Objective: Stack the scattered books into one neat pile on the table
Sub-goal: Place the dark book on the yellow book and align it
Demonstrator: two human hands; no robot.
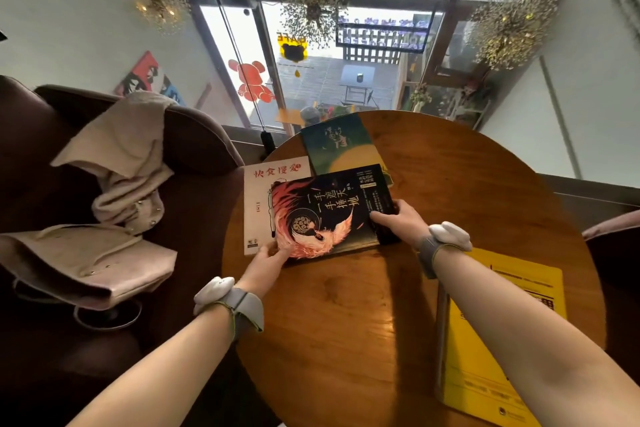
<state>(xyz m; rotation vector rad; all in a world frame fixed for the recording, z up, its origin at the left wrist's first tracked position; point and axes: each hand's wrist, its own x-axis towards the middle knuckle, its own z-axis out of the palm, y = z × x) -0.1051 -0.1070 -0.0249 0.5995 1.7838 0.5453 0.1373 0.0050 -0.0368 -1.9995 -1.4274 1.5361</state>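
Note:
A black book with a red phoenix cover [329,211] lies on the round wooden table [467,191]. My left hand [268,262] grips its near left corner and my right hand [401,222] grips its right edge. The black book overlaps a white book with red lettering [258,194] at the table's left rim and a dark green book [337,144] at the far side. A yellow book [491,340] lies at the near right, partly under my right forearm.
A dark brown armchair [194,142] stands left of the table with a beige coat [117,163] and a beige bag [79,260] on it. Glass windows rise behind the table. Bare wood shows across the table's centre and right.

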